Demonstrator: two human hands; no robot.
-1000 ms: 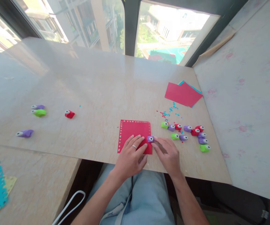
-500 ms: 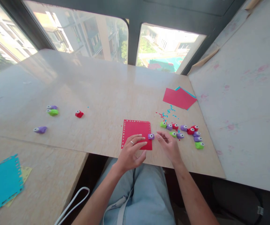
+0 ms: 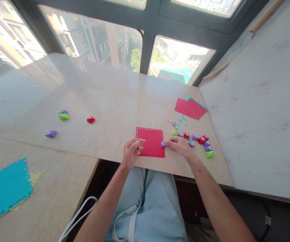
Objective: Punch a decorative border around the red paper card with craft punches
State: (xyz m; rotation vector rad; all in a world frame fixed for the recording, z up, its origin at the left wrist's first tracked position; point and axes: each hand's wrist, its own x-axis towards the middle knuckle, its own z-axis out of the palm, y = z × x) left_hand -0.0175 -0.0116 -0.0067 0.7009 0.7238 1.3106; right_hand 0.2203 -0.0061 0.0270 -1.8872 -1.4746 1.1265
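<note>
A square red paper sheet [image 3: 151, 144] lies at the table's front edge, with small punched holes along its top, left and right edges. Its left edge is in my left hand [image 3: 132, 153], which has curled fingers and the index finger pointing over the sheet. On the right edge sits a small purple craft punch [image 3: 163, 144]. My right hand [image 3: 181, 146] pinches this punch between thumb and fingertips. Close to the right hand are more punches, among them a green one [image 3: 175, 133] and a purple one [image 3: 191, 144].
Several punches, including a green one [image 3: 210, 154], stand at the right. Behind them lie blue and red paper bits [image 3: 178, 123] and red cut paper [image 3: 189, 108]. Farther left are a red punch [image 3: 90, 119] and a purple punch [image 3: 50, 134]. Blue punched paper [image 3: 6, 190] lies lower left.
My left hand has shifted from the middle of the red sheet to its left edge, and its fingers have curled. My right hand has come left and taken hold of the purple punch.
</note>
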